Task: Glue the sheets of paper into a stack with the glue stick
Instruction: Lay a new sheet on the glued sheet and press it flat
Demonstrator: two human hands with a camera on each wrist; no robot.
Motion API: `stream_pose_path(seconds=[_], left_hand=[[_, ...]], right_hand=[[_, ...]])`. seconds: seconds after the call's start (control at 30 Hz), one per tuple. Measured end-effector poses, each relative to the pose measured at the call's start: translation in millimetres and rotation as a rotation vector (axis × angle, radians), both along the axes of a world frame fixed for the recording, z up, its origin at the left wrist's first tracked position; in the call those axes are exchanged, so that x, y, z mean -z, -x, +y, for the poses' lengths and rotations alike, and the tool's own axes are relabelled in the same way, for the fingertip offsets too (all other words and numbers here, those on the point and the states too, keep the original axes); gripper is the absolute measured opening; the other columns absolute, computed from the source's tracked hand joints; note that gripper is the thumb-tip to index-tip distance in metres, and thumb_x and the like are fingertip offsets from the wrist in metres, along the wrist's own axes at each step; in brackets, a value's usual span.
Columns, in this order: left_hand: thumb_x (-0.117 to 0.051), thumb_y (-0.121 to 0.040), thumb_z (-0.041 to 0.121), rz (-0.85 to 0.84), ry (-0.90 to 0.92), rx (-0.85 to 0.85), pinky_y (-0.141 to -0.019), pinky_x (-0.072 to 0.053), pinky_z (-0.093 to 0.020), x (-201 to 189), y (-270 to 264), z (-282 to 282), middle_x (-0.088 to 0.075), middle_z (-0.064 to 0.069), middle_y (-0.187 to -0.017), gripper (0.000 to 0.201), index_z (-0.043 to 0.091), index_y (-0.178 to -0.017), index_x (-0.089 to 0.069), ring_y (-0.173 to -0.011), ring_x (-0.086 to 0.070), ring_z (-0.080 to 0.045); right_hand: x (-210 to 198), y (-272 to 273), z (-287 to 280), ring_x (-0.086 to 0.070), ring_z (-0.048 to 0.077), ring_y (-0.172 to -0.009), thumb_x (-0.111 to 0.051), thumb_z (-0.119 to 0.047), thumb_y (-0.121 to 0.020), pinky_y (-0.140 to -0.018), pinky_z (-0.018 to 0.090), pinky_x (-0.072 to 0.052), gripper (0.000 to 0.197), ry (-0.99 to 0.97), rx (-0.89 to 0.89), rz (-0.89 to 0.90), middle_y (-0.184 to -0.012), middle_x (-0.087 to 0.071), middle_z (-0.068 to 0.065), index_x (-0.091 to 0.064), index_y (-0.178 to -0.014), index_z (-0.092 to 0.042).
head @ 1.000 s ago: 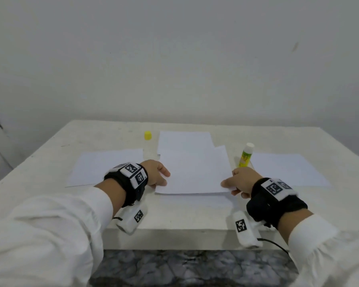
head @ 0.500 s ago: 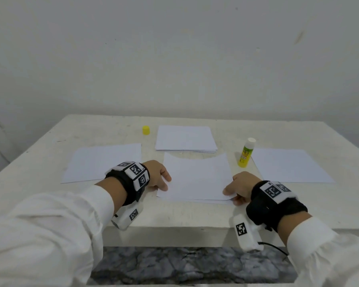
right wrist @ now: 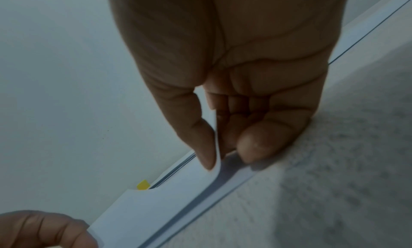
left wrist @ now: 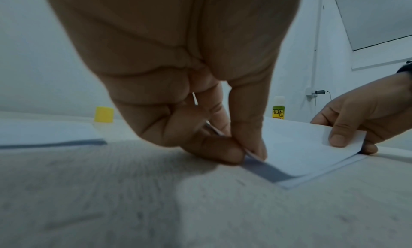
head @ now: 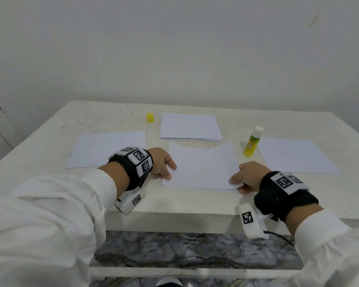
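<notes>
White paper sheet with a curved notch in its far edge (head: pixel 201 168): centre-front of white bench (head: pixel 174 204), lying over another white sheet (left wrist: pixel 323 171) (only its near edge visible). Left grip (head: pixel 161 162) clamped on near-left corner, thumb over, finger under. Right grip (head: pixel 249 175) clamped on near-right corner, same pinch, corner lifted off. Behind: stack of white paper (head: pixel 190 127), small yellow cap (head: pixel 150 117). Just right: upright yellow-green glue stick (head: pixel 252 141).

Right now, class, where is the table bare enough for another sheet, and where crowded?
Bare: the white table's far left corner, bordered by the left white paper sheet and yellow cap; its far right corner, beyond the right paper sheet. Crowded: the centre, around the near white sheet, paper stack and yellow glue stick.
</notes>
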State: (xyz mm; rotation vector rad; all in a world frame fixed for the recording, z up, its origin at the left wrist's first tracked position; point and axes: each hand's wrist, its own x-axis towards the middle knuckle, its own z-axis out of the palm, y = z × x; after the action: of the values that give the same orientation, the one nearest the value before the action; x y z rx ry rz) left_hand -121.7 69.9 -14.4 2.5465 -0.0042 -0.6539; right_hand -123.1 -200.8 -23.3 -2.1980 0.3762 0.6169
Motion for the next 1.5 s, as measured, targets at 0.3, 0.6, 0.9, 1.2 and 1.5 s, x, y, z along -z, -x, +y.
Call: stream_pose_path(seconds=[0.3,0.6,0.9,1.2,1.5], left_hand=[[-0.076,-0.079,0.013,-0.006,-0.013,0.002,-0.056,-0.041,-0.010,0.3,2.2,-0.6,-0.063,0.004,-0.081,0.038,0.023,-0.115,-0.065,-0.067,-0.055,-0.002],[-0.077,-0.078,0.015,-0.031,-0.065,0.026,-0.060,-0.040,-0.011,-0.6,7.5,-1.4,-0.064,-0.004,-0.112,0.044,0.022,-0.119,-0.063,-0.088,-0.056,-0.011],[-0.078,-0.078,0.015,-0.033,-0.097,0.021,-0.065,-0.044,-0.014,6.0,2.6,-1.6,-0.060,-0.003,-0.106,0.043,0.022,-0.117,-0.062,-0.089,-0.059,-0.015],[-0.078,-0.077,0.017,-0.033,-0.100,0.018,-0.064,-0.033,-0.006,8.2,1.3,1.0,-0.060,-0.006,-0.123,0.043,0.024,-0.117,-0.063,-0.095,-0.053,-0.013],[-0.078,-0.077,0.017,-0.032,-0.111,0.022,-0.063,-0.035,-0.005,8.2,0.2,1.5,-0.064,-0.005,-0.118,0.042,0.026,-0.116,-0.065,-0.092,-0.055,-0.012]], right_hand=[[2.8,-0.6,-1.1,-0.052,0.026,-0.054,-0.069,0.006,-0.078,-0.053,0.030,-0.047,0.029,-0.018,0.023,-0.009,-0.077,-0.051,0.013,-0.044,-0.075,-0.010],[2.9,1.7,0.1,-0.052,0.026,-0.056,-0.069,0.005,-0.078,-0.055,0.031,-0.047,0.029,-0.008,0.014,-0.014,-0.080,-0.053,0.014,-0.045,-0.074,-0.011],[-27.8,1.2,-6.0,-0.049,0.014,-0.050,-0.070,-0.010,-0.083,-0.040,0.019,-0.036,0.022,0.207,-0.168,-0.005,-0.063,-0.059,0.006,-0.052,-0.070,-0.010],[-15.9,-2.4,-17.5,-0.056,0.014,-0.053,-0.074,-0.002,-0.077,-0.050,0.018,-0.049,0.024,0.144,-0.189,-0.059,-0.064,-0.060,0.005,-0.055,-0.067,-0.011],[-13.6,-2.4,-18.2,-0.057,0.015,-0.055,-0.073,0.000,-0.077,-0.047,0.018,-0.049,0.020,0.138,-0.197,-0.053,-0.068,-0.062,0.006,-0.058,-0.087,-0.008]])
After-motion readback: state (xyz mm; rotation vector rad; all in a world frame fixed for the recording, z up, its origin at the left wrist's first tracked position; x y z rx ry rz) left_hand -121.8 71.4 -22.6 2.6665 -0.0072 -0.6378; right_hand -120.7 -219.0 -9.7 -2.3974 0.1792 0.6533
